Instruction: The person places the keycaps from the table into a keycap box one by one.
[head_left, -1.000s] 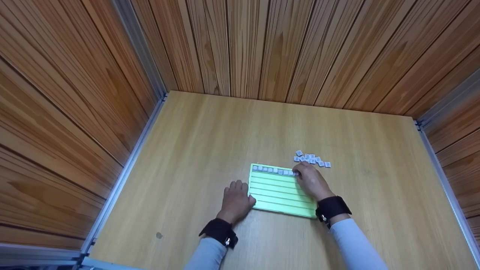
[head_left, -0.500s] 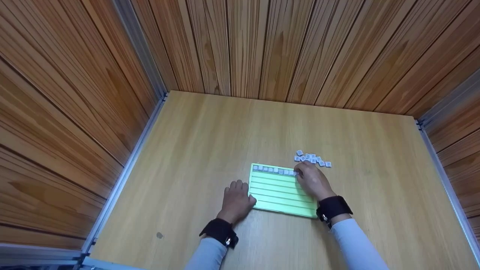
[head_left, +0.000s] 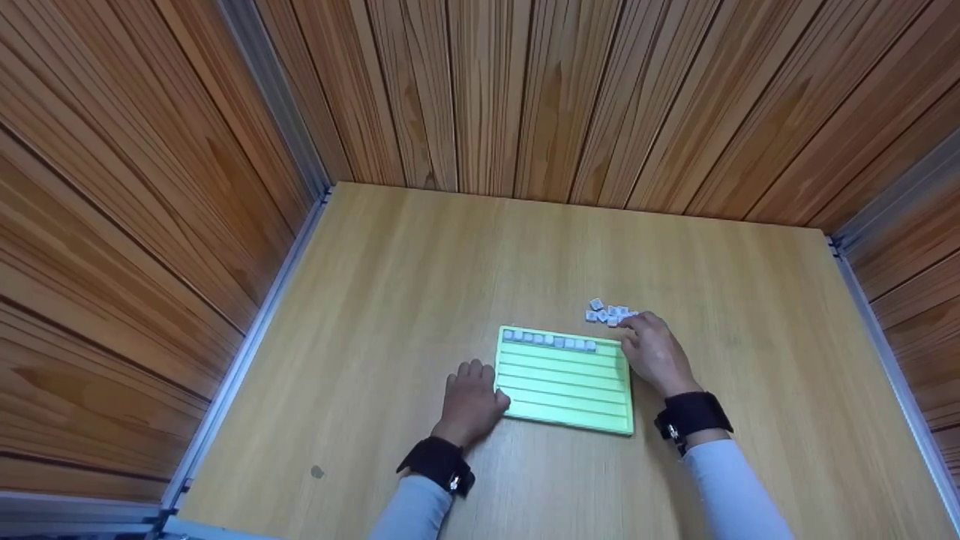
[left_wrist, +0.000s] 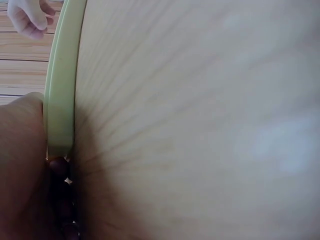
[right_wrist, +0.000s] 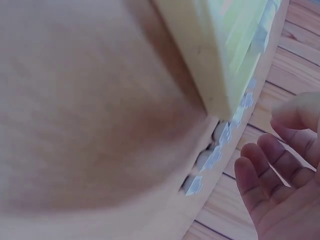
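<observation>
A light green ridged tray [head_left: 562, 394] lies flat on the table, several small whitish tiles [head_left: 551, 341] lined up along its top groove. My left hand [head_left: 469, 405] holds its front-left corner, thumb over the rim and fingers against the left side. At the tray's far right corner is my right hand [head_left: 660, 356], fingertips by a cluster of loose small tiles [head_left: 602, 316] and hiding part of it. In the right wrist view the right fingers [right_wrist: 275, 157] are loosely bent and apart, with nothing seen between them. Markings on the tiles are too small to read.
The wooden tabletop [head_left: 405, 300] stretches around the tray. Wood-plank walls [head_left: 487, 97] rise at the back and both sides, with metal rails [head_left: 247, 345] along the side edges. A dark spot [head_left: 317, 472] marks the table at the lower left.
My right hand has let go of the tile at the right end of the row and moved right to the loose tiles. The left hand and tray stay put.
</observation>
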